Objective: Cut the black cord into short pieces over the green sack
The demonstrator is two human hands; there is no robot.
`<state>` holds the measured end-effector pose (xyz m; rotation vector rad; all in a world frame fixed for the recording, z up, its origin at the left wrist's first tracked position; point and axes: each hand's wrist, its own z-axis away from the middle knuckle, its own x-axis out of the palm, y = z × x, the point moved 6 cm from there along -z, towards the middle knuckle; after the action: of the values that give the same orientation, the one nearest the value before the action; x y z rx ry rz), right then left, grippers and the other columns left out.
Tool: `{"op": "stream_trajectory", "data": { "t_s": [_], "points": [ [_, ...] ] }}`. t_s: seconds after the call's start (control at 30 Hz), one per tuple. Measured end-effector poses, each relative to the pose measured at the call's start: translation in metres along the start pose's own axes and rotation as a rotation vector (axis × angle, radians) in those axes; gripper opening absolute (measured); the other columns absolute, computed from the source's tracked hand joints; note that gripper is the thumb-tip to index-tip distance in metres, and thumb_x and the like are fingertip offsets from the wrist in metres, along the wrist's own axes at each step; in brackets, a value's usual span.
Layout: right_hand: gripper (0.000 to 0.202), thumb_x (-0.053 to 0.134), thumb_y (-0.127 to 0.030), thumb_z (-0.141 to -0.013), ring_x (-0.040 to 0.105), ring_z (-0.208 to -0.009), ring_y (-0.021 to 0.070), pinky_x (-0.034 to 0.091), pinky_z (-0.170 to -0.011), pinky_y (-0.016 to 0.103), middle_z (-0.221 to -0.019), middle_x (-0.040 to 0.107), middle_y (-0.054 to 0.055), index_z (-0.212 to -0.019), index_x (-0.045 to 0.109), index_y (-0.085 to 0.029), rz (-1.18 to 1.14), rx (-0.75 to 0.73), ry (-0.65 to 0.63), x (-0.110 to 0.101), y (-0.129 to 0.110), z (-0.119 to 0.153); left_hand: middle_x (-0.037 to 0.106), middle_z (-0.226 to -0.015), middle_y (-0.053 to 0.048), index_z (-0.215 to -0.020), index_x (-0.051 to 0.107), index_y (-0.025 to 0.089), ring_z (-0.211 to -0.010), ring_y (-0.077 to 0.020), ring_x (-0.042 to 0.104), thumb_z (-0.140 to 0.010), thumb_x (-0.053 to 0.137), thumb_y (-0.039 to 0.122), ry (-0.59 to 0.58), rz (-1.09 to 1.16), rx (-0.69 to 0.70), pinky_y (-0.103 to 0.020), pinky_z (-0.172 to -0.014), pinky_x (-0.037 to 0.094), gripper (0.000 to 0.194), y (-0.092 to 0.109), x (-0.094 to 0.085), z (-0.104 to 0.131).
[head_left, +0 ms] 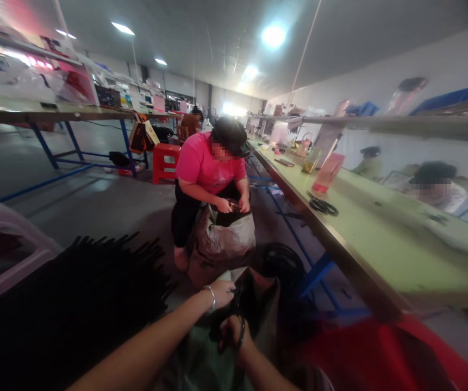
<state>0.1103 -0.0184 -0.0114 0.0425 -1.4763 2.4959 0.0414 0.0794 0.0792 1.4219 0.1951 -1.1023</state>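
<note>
My left hand (222, 294), with a silvery bangle at the wrist, is closed at the mouth of an open sack (272, 309) in front of me. Its fingertips pinch something dark that blends into the sack's shadowed inside. Just below and nearer to me, my right hand (230, 329) has its fingers curled round a dark thing I cannot make out. A glossy black loop (241, 332) shows beside that hand; whether it is a bangle or a tool handle is unclear. A large pile of black strips (95, 293) lies to the left of my arms.
A person in a pink shirt (207, 163) sits ahead, both hands over another sack (225, 239). Along the right runs a green-topped workbench (380, 228) with black-handled scissors (322, 205) near its edge. A red stool (164, 163) stands behind the person. Red material (388, 353) lies lower right.
</note>
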Motion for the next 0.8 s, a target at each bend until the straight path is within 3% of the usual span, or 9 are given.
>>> {"op": "stream_trajectory", "data": {
  "t_s": [0.1,0.2,0.43,0.63,0.8],
  "points": [
    [0.017,0.043,-0.03,-0.054,0.045,-0.033,0.0131,0.035,-0.035,0.025,-0.043,0.044,0.0,-0.052,0.052,-0.015,0.034,0.021,0.07,-0.008,-0.003,-0.02,0.063,-0.075,-0.001,-0.09,0.071,0.019,-0.072,-0.0144,0.054,-0.072,0.051,0.021,0.003,-0.001,0.064,-0.022,-0.063,0.035,0.028,-0.002,0.002,-0.015],
    [0.013,0.045,-0.026,-0.053,0.046,-0.036,0.0137,0.036,-0.036,0.025,-0.044,0.045,0.001,-0.055,0.052,-0.015,0.048,0.014,0.084,-0.007,-0.006,-0.03,0.064,-0.076,-0.002,-0.091,0.07,0.017,-0.071,-0.0139,0.054,-0.077,0.049,0.026,0.066,0.06,0.026,-0.022,-0.063,0.036,0.028,-0.009,0.007,-0.021],
    [0.019,0.045,-0.032,-0.06,0.05,-0.042,0.0171,0.035,-0.037,0.025,-0.042,0.046,0.004,-0.054,0.053,-0.015,0.164,0.081,0.072,0.001,0.001,-0.007,0.068,-0.086,-0.004,-0.095,0.068,0.022,-0.08,-0.0165,0.06,-0.081,0.044,0.031,0.198,0.129,-0.194,-0.024,-0.066,0.037,0.029,-0.013,0.024,0.014],
    [0.031,0.045,-0.044,-0.065,0.054,-0.046,0.0183,0.04,-0.04,0.025,-0.046,0.049,0.005,-0.061,0.057,-0.016,0.25,-0.034,0.01,-0.006,0.019,0.007,0.068,-0.083,-0.002,-0.09,0.068,0.022,-0.077,-0.0149,0.059,-0.08,0.044,0.03,0.119,0.114,-0.198,-0.023,-0.065,0.037,0.027,-0.021,0.042,0.023],
    [0.03,0.049,-0.045,-0.076,0.061,-0.054,0.0211,0.042,-0.041,0.026,-0.057,0.057,0.006,-0.069,0.062,-0.019,0.43,0.075,0.051,-0.026,0.035,0.0,0.068,-0.086,-0.001,-0.089,0.066,0.023,-0.08,-0.0142,0.059,-0.079,0.045,0.028,0.056,0.107,-0.236,-0.022,-0.066,0.037,0.024,-0.031,0.075,0.004]
  ]
}}
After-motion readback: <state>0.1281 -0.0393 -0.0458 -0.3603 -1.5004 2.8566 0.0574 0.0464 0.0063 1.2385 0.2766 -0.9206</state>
